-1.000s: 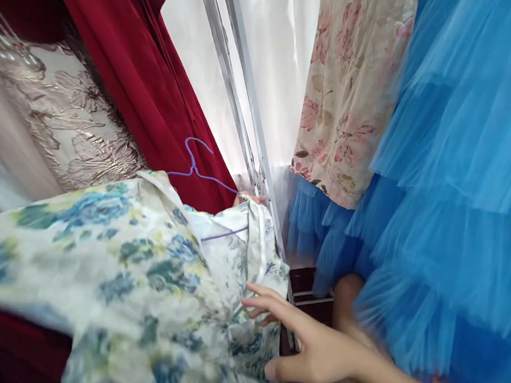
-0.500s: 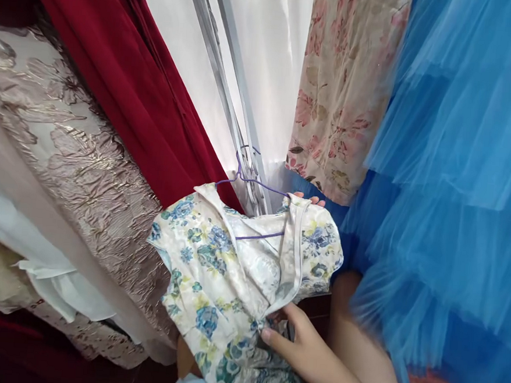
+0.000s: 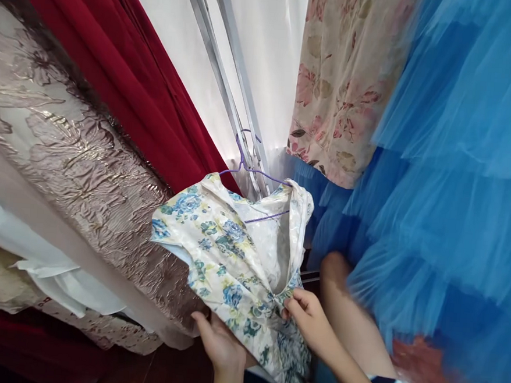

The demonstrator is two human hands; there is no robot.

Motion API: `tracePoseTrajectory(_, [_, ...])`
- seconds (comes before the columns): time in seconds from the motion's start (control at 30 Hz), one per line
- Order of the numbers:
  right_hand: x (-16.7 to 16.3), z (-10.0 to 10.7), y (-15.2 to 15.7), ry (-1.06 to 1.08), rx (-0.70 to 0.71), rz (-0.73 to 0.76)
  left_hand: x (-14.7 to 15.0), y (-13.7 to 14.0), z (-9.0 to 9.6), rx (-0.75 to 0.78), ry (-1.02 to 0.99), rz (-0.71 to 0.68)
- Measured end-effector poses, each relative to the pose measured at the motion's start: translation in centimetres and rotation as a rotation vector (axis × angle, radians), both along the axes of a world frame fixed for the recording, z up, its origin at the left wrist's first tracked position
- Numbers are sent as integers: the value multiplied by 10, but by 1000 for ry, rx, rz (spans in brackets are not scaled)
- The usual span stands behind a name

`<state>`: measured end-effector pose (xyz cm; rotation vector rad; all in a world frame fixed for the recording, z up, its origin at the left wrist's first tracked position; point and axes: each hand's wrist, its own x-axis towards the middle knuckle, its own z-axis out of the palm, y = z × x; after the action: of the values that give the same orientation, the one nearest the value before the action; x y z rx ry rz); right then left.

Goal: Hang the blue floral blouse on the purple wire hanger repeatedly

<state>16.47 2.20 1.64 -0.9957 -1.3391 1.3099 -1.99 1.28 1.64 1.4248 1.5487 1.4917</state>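
Observation:
A white dress (image 3: 233, 254) with blue and green flower print hangs on a purple hanger (image 3: 242, 166), its V-shaped neck spread wide. My right hand (image 3: 310, 321) pinches the fabric at the bottom of that V, thumb and fingers closed. Beside the dress's lower left edge is my left hand (image 3: 227, 347), palm up and thumb stretched away. Its other fingers pass partly behind the cloth, where I cannot see their tips.
A red cloth (image 3: 157, 91) and a pinkish embossed fabric (image 3: 87, 156) hang on the left. Grey metal poles (image 3: 229, 67) stand behind the hanger. To the right hang a pink-flowered fabric (image 3: 336, 98) and a layered blue tulle skirt (image 3: 448, 181). A bare leg (image 3: 355, 321) shows below.
Fingertips seen at the dress's right shoulder are gone from there, and my left hand now shows at its lower left. The right shoulder has folded inward. My right hand has moved slightly up.

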Motion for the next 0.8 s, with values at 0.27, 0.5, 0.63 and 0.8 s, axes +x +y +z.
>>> tracePoseTrajectory(0.27, [15, 9, -10, -56, 25, 43, 36, -29, 3, -27, 49, 94])
tracePoseTrajectory(0.5, [19, 12, -13, -48, 14, 96, 69, -18, -2, -140, 34, -161])
tracePoseTrajectory(0.63, [17, 12, -14, -94, 10, 108, 67, -19, -6, -154, 19, -182])
tracePoseTrajectory(0.8, [17, 2, -12, -28, 23, 63, 70, -25, -11, -162, -56, -194])
